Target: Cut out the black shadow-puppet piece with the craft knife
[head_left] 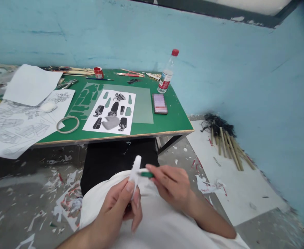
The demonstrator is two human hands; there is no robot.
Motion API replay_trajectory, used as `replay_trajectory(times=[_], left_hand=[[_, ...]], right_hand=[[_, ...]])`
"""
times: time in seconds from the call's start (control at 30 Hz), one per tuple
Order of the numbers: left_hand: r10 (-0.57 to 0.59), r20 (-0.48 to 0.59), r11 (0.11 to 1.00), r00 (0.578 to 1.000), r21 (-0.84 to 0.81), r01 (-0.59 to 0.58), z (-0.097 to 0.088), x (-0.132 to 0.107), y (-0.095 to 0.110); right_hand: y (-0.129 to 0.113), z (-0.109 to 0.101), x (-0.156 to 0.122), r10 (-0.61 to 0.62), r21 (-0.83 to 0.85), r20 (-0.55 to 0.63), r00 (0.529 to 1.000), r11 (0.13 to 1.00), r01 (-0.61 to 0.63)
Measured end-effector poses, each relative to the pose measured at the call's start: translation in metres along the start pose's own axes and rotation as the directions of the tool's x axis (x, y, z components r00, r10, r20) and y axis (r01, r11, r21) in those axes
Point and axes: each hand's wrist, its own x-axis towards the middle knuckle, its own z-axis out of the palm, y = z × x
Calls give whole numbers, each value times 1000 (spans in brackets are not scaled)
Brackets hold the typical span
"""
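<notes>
Pinched upright in my left hand is a narrow white paper cutout with a rounded top and a slightly jagged left edge. My right hand grips a small tool with a green handle. Its thin tip points left and meets or nearly meets the right edge of the cutout; blur hides the exact kind of tool. Both hands are above my lap, in front of the table. On the green tabletop lies a printed sheet with black figure parts and several cut-out openings.
A water bottle and a phone stand or lie at the table's right. Farther left are a tape roll, a red paint jar, and drawings. Paper scraps litter the floor; bundled sticks lie by the wall.
</notes>
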Motion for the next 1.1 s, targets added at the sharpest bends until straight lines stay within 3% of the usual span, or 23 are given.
replay_trajectory(times=[0.1, 0.17, 0.23, 0.3, 0.33, 0.4, 0.47, 0.53, 0.67, 0.8, 1.03, 1.1], left_hand=[[13, 16, 1000, 1000, 4, -13, 2, 0, -1], [28, -17, 1000, 999, 8, -28, 2, 1, -1], [34, -42, 999, 999, 13, -34, 2, 1, -1], [35, -47, 999, 998, 23, -34, 3, 0, -1], [36, -55, 999, 998, 28, -34, 4, 0, -1], [50, -85, 998, 995, 47, -46, 6, 0, -1], [96, -127, 990, 987, 118, -81, 9, 1, -1], [175, -151, 959, 973, 251, -133, 9, 2, -3], [272, -113, 848, 956, 498, -182, 3, 4, -7], [226, -103, 843, 969, 519, -141, -1, 7, -7], [190, -85, 845, 978, 521, -119, 3, 12, -1], [172, -69, 819, 983, 564, -103, 0, 12, -1]], right_hand=[[2, -5, 4, 112, -66, -144, 983, 990, -123], [1, -8, 4, 116, -53, -191, 975, 990, -128], [0, -9, 1, 140, 28, -176, 974, 990, -137], [-4, -8, -3, 285, 238, -85, 955, 936, -258], [-5, -6, -4, 393, 383, -6, 919, 850, -361], [-8, -1, -6, 574, 624, 230, 786, 533, -572], [-10, 3, -4, 603, 702, 459, 652, 203, -682], [-11, 7, 1, 543, 688, 592, 595, 44, -724], [-18, 11, 14, 508, 647, 641, 575, 46, -761], [-21, 15, 22, 559, 595, 643, 523, 65, -801], [-20, 19, 20, 527, 635, 646, 552, 31, -772], [-20, 21, 16, 556, 645, 604, 572, 81, -760]])
